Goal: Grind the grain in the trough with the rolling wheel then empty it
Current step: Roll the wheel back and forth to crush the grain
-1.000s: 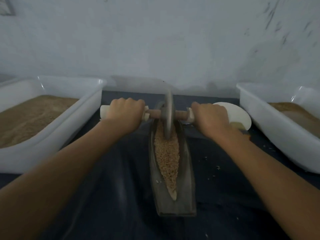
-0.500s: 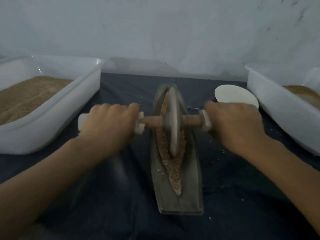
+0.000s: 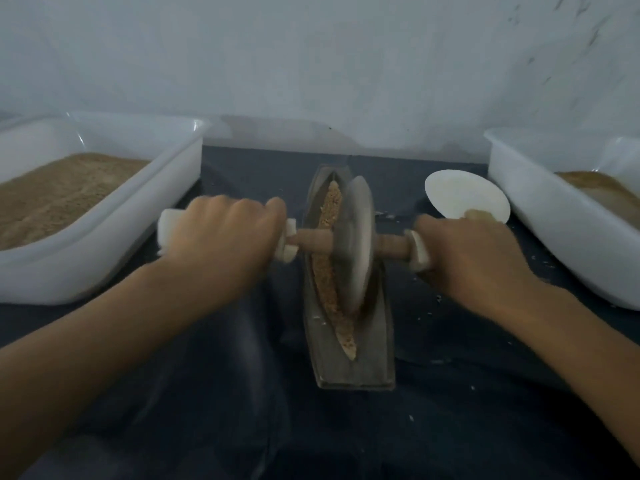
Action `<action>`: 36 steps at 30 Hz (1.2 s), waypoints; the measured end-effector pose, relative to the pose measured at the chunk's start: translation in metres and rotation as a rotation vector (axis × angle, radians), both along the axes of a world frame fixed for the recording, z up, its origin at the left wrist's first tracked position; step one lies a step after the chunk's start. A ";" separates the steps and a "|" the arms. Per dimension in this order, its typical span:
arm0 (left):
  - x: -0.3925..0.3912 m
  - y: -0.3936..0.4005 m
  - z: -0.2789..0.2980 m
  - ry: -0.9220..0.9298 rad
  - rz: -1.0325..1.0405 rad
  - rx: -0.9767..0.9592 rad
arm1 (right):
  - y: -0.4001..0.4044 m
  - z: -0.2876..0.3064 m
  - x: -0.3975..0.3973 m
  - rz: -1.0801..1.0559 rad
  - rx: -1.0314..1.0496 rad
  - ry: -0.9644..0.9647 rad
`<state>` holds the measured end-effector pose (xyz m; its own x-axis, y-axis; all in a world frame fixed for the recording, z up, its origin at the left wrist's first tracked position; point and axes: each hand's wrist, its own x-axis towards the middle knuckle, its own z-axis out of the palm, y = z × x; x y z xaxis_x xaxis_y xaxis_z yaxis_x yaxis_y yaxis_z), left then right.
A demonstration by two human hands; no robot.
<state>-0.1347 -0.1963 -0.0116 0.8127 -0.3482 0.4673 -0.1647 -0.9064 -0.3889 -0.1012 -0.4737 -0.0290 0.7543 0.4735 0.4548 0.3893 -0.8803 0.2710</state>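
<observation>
Grain [image 3: 330, 233] lies in a long brown strip along the groove of the boat-shaped trough [image 3: 349, 368], which sits at the centre of the dark cloth [image 3: 242, 393] with its narrow end toward 12 o'clock. Standing on edge in that groove, about mid-length, is the rolling wheel [image 3: 356, 244], blurred and leaning a little toward 3 o'clock; it covers the right side of the groove, so grain shows only on its 9 o'clock side and at the near tip. A wooden axle [image 3: 313, 240] runs through the wheel from 9 to 3 o'clock. The left hand [image 3: 221, 240] has its fingers curled tight around the pale grip on the 9 o'clock end; the right hand [image 3: 474, 258] wraps the 3 o'clock grip the same way, knuckles up.

At 9 o'clock a white tub [image 3: 114, 244] holds a bed of brown grain. At 3 o'clock a 2nd white tub [image 3: 554, 233] holds a smaller brown heap. A white dish [image 3: 464, 195] lies between the right hand and that tub, partly hidden behind the knuckles. Pale flecks [image 3: 440, 299] dot the cloth near the trough
</observation>
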 end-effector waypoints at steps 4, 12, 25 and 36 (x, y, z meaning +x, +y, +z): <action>-0.052 0.014 0.007 -0.047 -0.127 -0.065 | -0.013 0.015 -0.047 0.117 0.050 -0.046; 0.027 0.012 -0.015 0.084 0.066 -0.128 | 0.005 -0.002 0.023 -0.028 0.005 -0.059; 0.007 0.005 -0.004 0.134 0.077 -0.066 | 0.003 0.002 0.011 -0.020 -0.040 -0.078; 0.026 0.010 -0.011 0.105 0.090 -0.076 | 0.006 -0.004 0.032 -0.081 -0.033 -0.007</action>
